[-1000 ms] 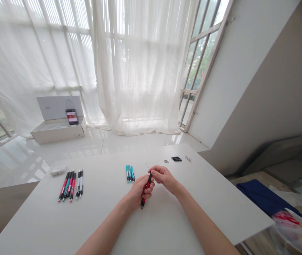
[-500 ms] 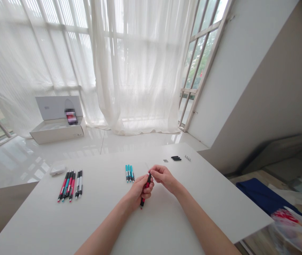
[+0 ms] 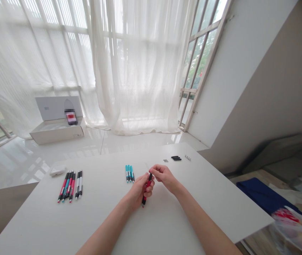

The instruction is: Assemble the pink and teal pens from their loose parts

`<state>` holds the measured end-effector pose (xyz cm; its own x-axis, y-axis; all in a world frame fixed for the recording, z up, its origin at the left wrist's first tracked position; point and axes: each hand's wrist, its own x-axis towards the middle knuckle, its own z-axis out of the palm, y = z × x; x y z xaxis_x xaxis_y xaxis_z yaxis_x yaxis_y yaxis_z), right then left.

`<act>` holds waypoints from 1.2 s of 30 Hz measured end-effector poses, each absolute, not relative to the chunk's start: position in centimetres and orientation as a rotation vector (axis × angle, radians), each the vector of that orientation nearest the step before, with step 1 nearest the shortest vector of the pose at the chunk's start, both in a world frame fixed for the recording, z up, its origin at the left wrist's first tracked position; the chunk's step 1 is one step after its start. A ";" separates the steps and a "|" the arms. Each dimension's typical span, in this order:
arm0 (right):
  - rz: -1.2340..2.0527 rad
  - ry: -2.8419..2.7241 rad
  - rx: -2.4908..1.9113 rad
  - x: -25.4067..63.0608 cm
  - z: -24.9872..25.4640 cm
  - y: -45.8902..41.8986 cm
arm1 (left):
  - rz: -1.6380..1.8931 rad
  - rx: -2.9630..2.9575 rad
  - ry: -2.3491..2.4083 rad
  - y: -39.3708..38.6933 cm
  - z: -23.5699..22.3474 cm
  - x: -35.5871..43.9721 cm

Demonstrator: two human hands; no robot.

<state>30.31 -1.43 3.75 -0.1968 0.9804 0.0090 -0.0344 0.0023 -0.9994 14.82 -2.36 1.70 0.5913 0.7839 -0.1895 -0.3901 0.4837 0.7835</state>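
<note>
A red and black pen [image 3: 148,183] is wrapped in the fingers of my left hand [image 3: 139,191], its lower black end poking out below the palm. At the pen's upper black end, the thumb and fingertips of my right hand [image 3: 163,176] are pinched together; a small tip piece between them is too small to make out. Just behind the fingers lie thin clear refills [image 3: 147,165]. Left of the hands, several turquoise pen barrels [image 3: 128,173] rest side by side.
Assembled red and turquoise pens [image 3: 66,187] and white pens [image 3: 79,184] lie at left, near a white case [image 3: 57,170]. Toward the back right are small metal parts [image 3: 165,160], black grips [image 3: 176,158] and silver tips [image 3: 187,158]. An open white box [image 3: 57,134] stands on the ledge.
The pen's lower end has swung slightly right and up in my left hand. My right fingertips stay at its upper end, with hardly any shift.
</note>
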 end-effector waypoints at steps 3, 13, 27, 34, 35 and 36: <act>1.265 -1.196 -1.092 30.6 3.5 -1.0 | 0.744 0.813 0.589 -2.5 1.8 14.8; 1.409 -1.221 -0.976 31.0 3.7 -1.2 | 0.691 0.861 0.534 -2.4 1.7 14.4; 1.389 -1.239 -0.994 31.0 3.5 -1.1 | 0.767 0.864 0.547 -2.6 1.3 14.8; 1.275 -1.211 -1.097 31.0 3.1 -0.8 | 0.759 0.894 0.566 -2.7 1.3 14.9; 1.305 -1.217 -1.077 31.0 3.2 -0.9 | 0.764 0.890 0.564 -2.7 1.3 14.9; 1.337 -1.230 -1.054 31.0 3.2 -0.9 | 0.769 0.884 0.561 -2.7 1.4 15.0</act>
<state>30.97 -0.94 3.19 -0.1257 0.9918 0.0244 -0.1069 0.0109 -0.9942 14.95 -2.73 1.37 0.6070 0.7854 -0.1213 -0.3552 0.4047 0.8427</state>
